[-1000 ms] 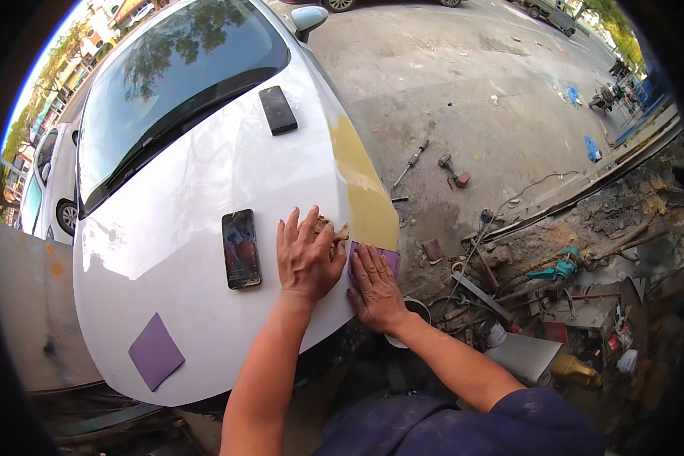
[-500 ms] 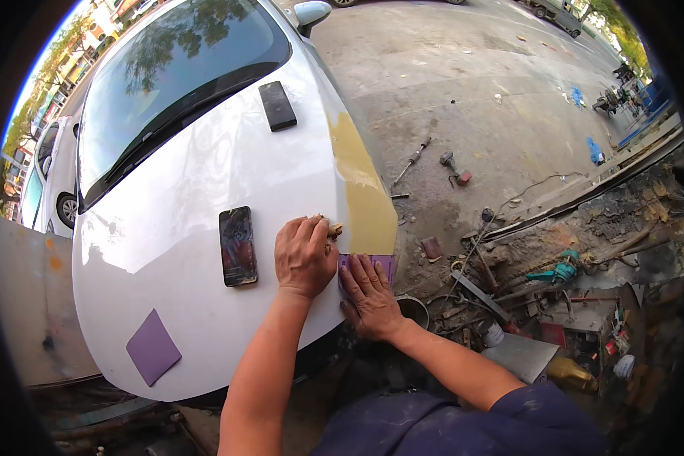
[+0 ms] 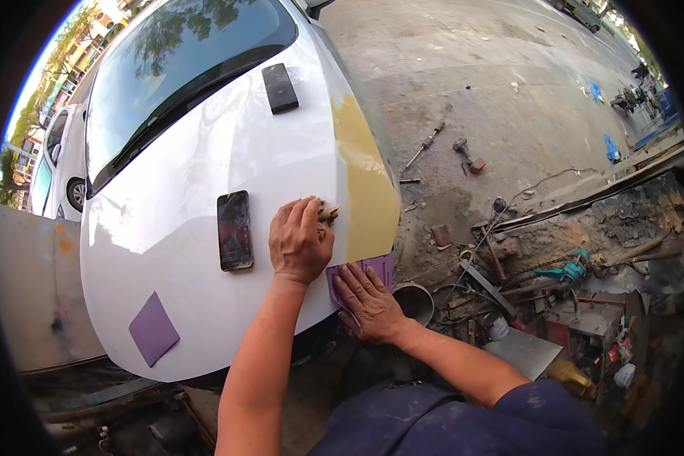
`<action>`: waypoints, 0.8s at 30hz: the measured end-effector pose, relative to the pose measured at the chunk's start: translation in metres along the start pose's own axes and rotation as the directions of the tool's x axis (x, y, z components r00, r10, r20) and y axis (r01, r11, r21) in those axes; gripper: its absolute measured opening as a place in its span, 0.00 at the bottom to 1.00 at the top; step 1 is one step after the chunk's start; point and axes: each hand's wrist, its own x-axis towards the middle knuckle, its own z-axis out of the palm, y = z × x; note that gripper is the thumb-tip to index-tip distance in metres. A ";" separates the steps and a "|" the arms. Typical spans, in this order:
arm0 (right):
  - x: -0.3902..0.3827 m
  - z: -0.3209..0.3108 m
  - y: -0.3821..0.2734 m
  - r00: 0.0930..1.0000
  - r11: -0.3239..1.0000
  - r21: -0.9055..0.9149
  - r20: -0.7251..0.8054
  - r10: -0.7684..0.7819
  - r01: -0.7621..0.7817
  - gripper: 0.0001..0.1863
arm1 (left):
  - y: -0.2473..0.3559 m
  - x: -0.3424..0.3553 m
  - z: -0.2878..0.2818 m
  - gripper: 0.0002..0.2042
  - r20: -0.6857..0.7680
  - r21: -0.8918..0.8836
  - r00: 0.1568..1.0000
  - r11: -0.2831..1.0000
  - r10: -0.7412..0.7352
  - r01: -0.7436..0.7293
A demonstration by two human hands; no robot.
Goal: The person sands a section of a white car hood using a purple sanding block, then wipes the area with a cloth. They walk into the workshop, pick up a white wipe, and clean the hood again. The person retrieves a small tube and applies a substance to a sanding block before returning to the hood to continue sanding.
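A sheet of purple sandpaper (image 3: 381,265) lies on the front corner of a white car hood (image 3: 205,304), over the lower end of a yellow filler patch (image 3: 374,220). My right hand (image 3: 372,305) presses the sheet with its fingers stretched flat, and the sheet's edge curls up between fingers and thumb. Just left of the patch, my left hand (image 3: 299,242) rests on the hood, its fingers curled around a crumpled yellow-brown piece (image 3: 327,214). What that piece is cannot be made out.
Two black phones (image 3: 235,231) (image 3: 280,88) lie on the hood, with another purple sandpaper sheet (image 3: 154,329) near its front edge. A red-based power tool (image 3: 470,156) lies on the ground to the right. Scrap and tools crowd a metal plate (image 3: 523,352) at lower right.
My right hand and its sandpaper have shifted slightly toward me and left, and more of the sheet shows. My left hand keeps its grip near the patch. The whole view has moved slightly.
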 end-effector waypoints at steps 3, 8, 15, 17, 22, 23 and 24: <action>0.061 -0.016 0.063 0.993 0.995 -0.070 -0.095 0.070 -0.077 0.42 | 0.000 0.000 0.000 0.24 -0.002 0.005 1.000 1.000 0.016 -0.016; 0.126 -0.024 0.092 0.944 0.955 -0.059 -0.181 0.276 -0.290 0.43 | 0.001 0.000 -0.001 0.24 -0.007 0.019 1.000 0.999 0.028 -0.027; 0.021 -0.012 0.012 0.998 0.998 -0.015 -0.031 0.061 -0.061 0.44 | 0.000 0.002 0.000 0.16 -0.033 -0.014 0.998 0.998 0.053 -0.053; 0.059 -0.015 0.060 0.991 0.996 -0.049 -0.106 0.076 -0.081 0.43 | -0.001 0.005 0.002 0.12 -0.014 -0.032 0.997 0.997 0.071 -0.072; 0.135 -0.009 0.120 0.935 0.952 -0.031 -0.200 0.292 -0.304 0.40 | -0.004 0.015 0.004 0.07 0.053 0.015 0.994 0.995 0.093 -0.094; 0.128 -0.008 0.110 0.925 0.952 -0.048 -0.258 0.280 -0.302 0.40 | -0.005 0.017 0.005 0.07 0.057 0.015 0.993 0.995 0.101 -0.102; 0.107 -0.004 0.089 0.951 0.965 -0.115 -0.232 0.206 -0.237 0.41 | -0.005 0.020 0.006 0.06 0.041 0.007 0.993 0.993 0.113 -0.114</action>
